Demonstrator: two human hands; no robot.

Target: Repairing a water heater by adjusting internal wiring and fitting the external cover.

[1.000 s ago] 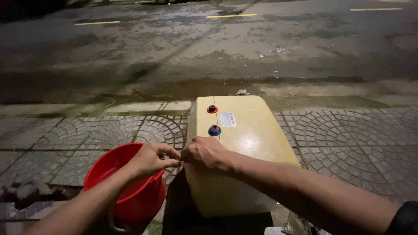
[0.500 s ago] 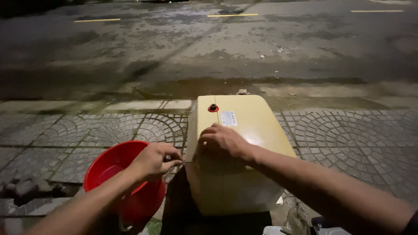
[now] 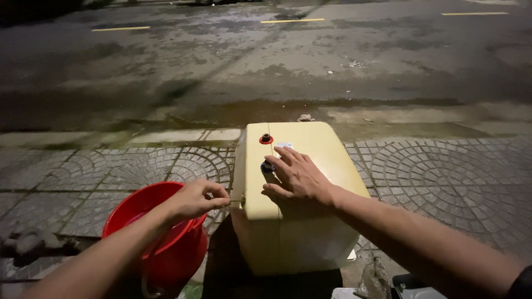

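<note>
A cream-yellow boxy tank (image 3: pixel 327 149) lies on the paved walkway, with a red-ringed port (image 3: pixel 266 138) near its far end and a blue-ringed port (image 3: pixel 267 166) closer to me. My right hand (image 3: pixel 296 178) rests flat on the tank's top, fingers spread, fingertips over the blue port. My left hand (image 3: pixel 197 198) is at the tank's left edge with its fingers pinched together on something small and thin that I cannot make out. It hovers over the rim of a red bucket (image 3: pixel 138 210).
The red bucket stands left of the tank on patterned paving stones (image 3: pixel 443 177). A kerb (image 3: pixel 183 135) and a wet dark road (image 3: pixel 277 61) lie beyond. Rubble (image 3: pixel 27 243) sits at the left, a dark object (image 3: pixel 410 285) at the bottom right.
My right hand has moved from the tank's left edge up onto its top and flattened over the blue port. My left hand stays pinched beside the tank.
</note>
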